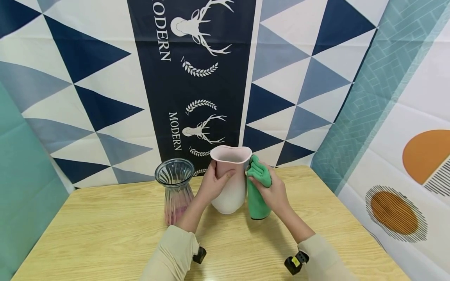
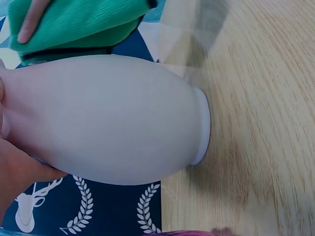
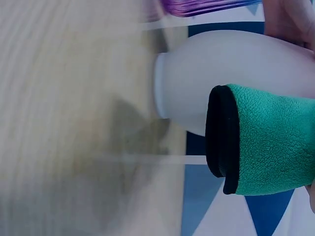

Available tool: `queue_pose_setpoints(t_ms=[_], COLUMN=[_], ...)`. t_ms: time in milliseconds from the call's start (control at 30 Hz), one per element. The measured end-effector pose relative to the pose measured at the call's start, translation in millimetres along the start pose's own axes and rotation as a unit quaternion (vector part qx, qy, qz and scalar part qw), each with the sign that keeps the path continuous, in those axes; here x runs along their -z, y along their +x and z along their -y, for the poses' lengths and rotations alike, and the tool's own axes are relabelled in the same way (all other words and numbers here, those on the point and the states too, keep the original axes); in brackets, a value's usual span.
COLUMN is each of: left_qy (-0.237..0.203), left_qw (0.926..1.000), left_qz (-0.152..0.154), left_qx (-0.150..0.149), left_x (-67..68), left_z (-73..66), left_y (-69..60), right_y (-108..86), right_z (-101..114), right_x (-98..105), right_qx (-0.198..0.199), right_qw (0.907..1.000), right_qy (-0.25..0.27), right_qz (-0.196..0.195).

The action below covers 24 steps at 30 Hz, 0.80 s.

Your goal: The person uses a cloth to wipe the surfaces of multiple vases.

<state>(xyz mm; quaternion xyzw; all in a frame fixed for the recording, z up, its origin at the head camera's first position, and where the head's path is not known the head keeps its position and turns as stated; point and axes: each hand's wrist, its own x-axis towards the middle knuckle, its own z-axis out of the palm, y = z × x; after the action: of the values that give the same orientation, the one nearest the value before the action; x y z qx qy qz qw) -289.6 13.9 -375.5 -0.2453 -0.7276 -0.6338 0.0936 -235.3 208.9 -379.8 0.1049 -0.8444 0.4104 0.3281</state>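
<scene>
A pink-to-white vase with a wavy rim is gripped near its neck by my left hand, thumb across the front. In the left wrist view the vase shows its pale base ring close to the tabletop; whether it touches cannot be told. My right hand holds a folded green cloth beside the vase's right side. The cloth hangs down with its black edge showing in the right wrist view, overlapping part of the vase.
A ribbed glass vase, bluish at the rim and pink at the bottom, stands left of my left hand, partly behind that forearm. The wooden table meets a patterned backdrop behind the vases.
</scene>
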Motion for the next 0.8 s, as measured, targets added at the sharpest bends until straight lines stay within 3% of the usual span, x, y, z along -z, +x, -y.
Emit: queue_pose_setpoints(t_ms=[300,700,800], left_qy=[0.0,0.0,-0.002], left_qw=[0.9999,0.9998,0.9995], left_qz=[0.004,0.006,0.015], left_qx=[0.01,0.017,0.029], left_x=[0.5,1.4,5.1], left_z=[0.5,-3.3,-20.2], left_y=[-0.7,0.5,-3.4], right_y=[15.9,21.3,22.4], right_z=[9,10,11], right_x=[-4,-6,-5], right_qx=[-0.011,-0.005,-0.008], right_qw=[0.9996,0.9988,0.9984], right_qy=[0.021,0.033,0.031], right_qz=[0.016,0.036,0.048])
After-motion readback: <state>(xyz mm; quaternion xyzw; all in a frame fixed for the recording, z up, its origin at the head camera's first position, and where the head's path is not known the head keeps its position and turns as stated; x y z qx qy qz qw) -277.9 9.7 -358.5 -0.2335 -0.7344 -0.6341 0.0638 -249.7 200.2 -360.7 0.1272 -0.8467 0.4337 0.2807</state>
